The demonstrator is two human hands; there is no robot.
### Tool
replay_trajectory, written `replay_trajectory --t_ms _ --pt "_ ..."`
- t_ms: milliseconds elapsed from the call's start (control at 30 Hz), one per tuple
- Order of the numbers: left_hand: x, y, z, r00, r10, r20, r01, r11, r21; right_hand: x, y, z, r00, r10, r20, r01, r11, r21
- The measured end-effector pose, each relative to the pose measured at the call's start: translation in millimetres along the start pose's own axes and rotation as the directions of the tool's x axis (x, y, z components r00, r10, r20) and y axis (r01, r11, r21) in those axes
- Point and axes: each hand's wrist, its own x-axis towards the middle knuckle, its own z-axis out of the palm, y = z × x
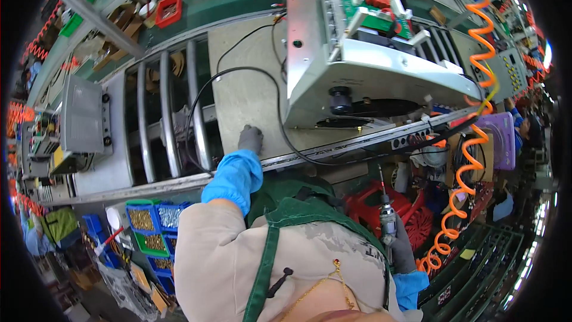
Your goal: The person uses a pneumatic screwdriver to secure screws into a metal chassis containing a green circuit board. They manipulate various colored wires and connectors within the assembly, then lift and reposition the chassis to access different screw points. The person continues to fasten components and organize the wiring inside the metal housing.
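My left hand (251,139), in a grey glove and blue oversleeve, rests on the pale board (238,104) near the bench's front edge. Its fingers look curled in, and nothing shows in them. Down at my right side, my right hand (403,251), also gloved in grey, is closed around a power screwdriver (388,217) whose long thin bit points up and away. Right of my left hand stands a metal equipment housing (369,77) with a black knob (341,100) on its near face. On top of it sits a green circuit board (381,0).
A black cable (277,86) loops across the board beside my left hand. Steel rollers (168,113) run to the left, with another grey unit (83,113) beyond. Blue and green bins (142,219) of small hardware stand at lower left. An orange coiled hose (471,149) hangs at right.
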Motion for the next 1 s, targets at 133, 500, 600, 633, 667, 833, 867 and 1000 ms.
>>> replay_trajectory --t_ms 133,500,600,633,667,833,867,1000 --pt "-19 42 -38 0.908 0.243 0.341 -0.156 0.952 -0.263 -7 -11 1 0.990 -0.096 -0.103 0.106 0.990 0.092" --pt "-133 291 -185 0.512 0.791 0.336 0.093 0.337 -0.937 -25 -81 11 0.880 -0.421 0.218 0.429 0.903 0.010" --pt "-141 314 -187 0.625 0.707 0.332 0.373 0.104 -0.922 -18 -88 19 0.899 -0.378 0.220 0.423 0.879 -0.220" --pt "-143 318 -189 0.646 0.680 0.345 0.382 0.103 -0.918 -16 -89 19 0.904 -0.368 0.216 0.416 0.875 -0.247" --pt "-144 320 -188 0.649 0.675 0.352 0.378 0.116 -0.919 -16 -89 20 0.909 -0.358 0.212 0.407 0.871 -0.274" --pt "-146 327 -179 0.658 0.669 0.347 0.352 0.134 -0.926 -17 -79 21 0.918 -0.358 0.168 0.388 0.899 -0.202" --pt "-146 328 -178 0.657 0.683 0.321 0.311 0.142 -0.940 -19 -82 22 0.925 -0.344 0.162 0.374 0.900 -0.225" --pt "-147 332 -183 0.673 0.705 0.223 0.036 0.270 -0.962 -25 -88 19 0.930 -0.327 0.167 0.365 0.770 -0.523"
